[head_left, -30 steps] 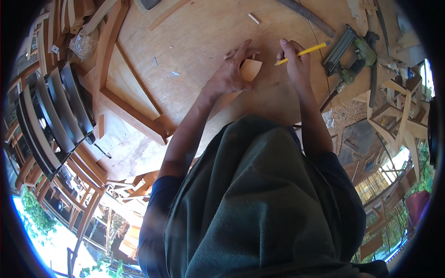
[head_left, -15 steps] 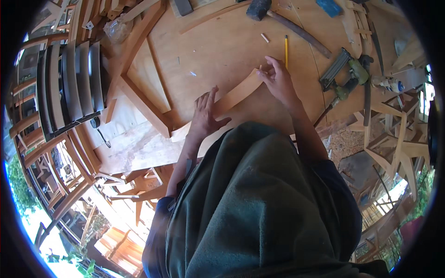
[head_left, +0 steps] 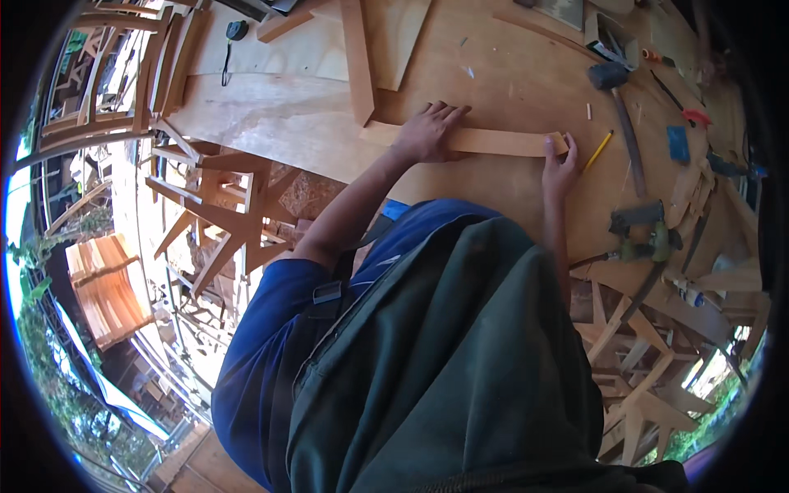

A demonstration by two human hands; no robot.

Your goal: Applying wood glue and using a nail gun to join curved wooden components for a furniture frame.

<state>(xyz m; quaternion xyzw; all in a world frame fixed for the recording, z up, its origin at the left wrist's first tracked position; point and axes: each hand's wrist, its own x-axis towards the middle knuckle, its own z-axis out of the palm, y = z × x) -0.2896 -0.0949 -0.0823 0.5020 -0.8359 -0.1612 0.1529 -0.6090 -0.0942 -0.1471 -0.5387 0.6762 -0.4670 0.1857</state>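
A slightly curved, pale wooden strip (head_left: 503,143) lies on the plywood bench top in front of me. My left hand (head_left: 429,133) is laid across it toward the left, fingers over the far edge and thumb at the near edge. At the strip's right end, my right hand (head_left: 560,170) has its thumb and a finger closed around the tip. Just right of that hand lies a yellow pencil (head_left: 598,152). The strip's left end reaches close to the foot of a darker wooden frame piece (head_left: 359,74).
A black-headed mallet (head_left: 626,123) and a green power tool (head_left: 645,238) lie to the right on the bench. At the far left sits a tape measure (head_left: 237,31). Wooden chair frames (head_left: 218,214) stand below the bench's near left edge, others at lower right.
My view has swung, so bench objects appear shifted and the strip looks more level. My left hand, earlier with its thumb spread, now wraps over the strip. My right hand remains at its right end.
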